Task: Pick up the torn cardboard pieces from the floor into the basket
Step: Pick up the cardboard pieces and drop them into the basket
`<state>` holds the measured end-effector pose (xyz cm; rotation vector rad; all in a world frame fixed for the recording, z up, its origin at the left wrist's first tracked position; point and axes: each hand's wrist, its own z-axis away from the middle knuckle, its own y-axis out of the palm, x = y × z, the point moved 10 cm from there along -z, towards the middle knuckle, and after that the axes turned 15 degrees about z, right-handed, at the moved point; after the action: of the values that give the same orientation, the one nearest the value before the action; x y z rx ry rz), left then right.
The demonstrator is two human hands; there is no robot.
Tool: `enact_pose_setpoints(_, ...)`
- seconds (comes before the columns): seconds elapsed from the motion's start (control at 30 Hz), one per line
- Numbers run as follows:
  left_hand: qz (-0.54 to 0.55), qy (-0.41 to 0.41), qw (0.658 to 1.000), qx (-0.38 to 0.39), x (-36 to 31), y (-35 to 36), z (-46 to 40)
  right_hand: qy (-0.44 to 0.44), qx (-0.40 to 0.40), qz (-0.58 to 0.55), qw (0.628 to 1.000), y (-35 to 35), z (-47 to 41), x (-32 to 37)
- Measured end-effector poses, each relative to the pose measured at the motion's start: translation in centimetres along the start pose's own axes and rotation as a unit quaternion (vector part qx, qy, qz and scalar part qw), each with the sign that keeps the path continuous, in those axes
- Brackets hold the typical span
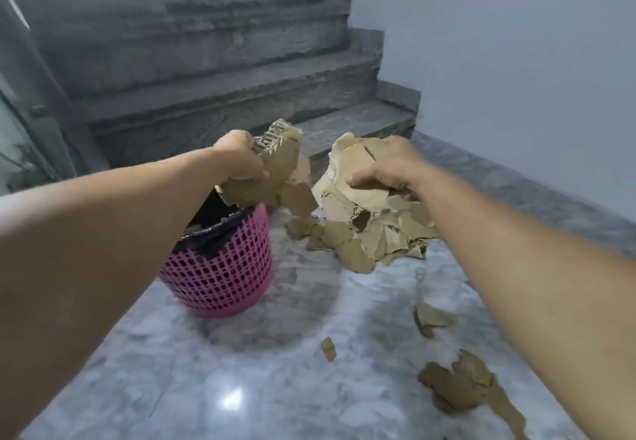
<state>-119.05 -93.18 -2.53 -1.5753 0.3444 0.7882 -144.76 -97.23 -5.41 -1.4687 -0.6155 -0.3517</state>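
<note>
Left hand [239, 160] grips torn brown cardboard scraps [282, 178] over pink mesh plastic basket w/ black liner [223, 267]; right hand [385, 171] clutches another bunch [347, 178] above floor pile [375, 233]. Risk: loose bits slipping out, missing rim.

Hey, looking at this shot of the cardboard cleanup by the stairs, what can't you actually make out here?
- How full the pink basket is: head view, left forearm and black liner cover its mouth.
- Left hand fingers: hidden behind the cardboard bunch it grips.
- What lies under the floor pile: right hand and its held pieces block it.
- Scraps at lower right: blurred, partly behind the right forearm.
</note>
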Motion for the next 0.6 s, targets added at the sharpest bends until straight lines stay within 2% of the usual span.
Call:
enact_pose_setpoints(0.07,0.003,-0.009,1.000,-0.018,1.9,-3.5,-0.8,-0.019,0.003,-0.024,1.000,0.9,-1.3,4.6)
enact_pose_setpoints(0.3,0.041,-0.059,0.996,-0.048,10.8,-11.4,-3.3,0.011,0.011,-0.096,0.995,8.8,-5.2,15.5)
enact_pose_setpoints(0.43,0.064,-0.081,0.993,-0.052,15.8,-12.0,-4.5,0.052,-0.011,-0.134,0.990,13.3,-6.4,17.8)
enact_pose_setpoints(0.6,0.102,-0.091,0.991,-0.006,20.0,-9.0,-5.3,0.060,0.003,-0.097,0.993,17.7,-6.7,18.1)
